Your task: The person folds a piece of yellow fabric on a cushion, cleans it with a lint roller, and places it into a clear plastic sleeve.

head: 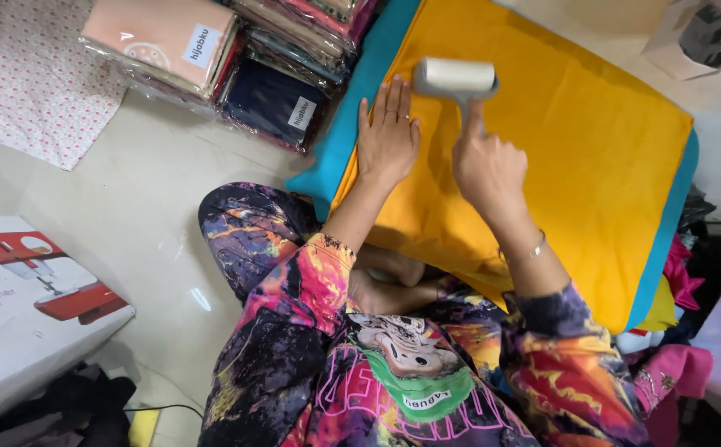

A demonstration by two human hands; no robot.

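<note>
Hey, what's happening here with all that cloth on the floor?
A person sits cross-legged on the floor with a folded yellow cloth spread in front of them, lying on a teal cloth. The left hand presses flat on the yellow cloth, while the right hand holds a white lint roller by its handle, roller head against the fabric. Stacks of wrapped folded fabric sit beside the cloth, and a white box stands to the side.

Pale floor point(153, 215) — teal cloth point(352, 124), packets point(211, 58)
</note>
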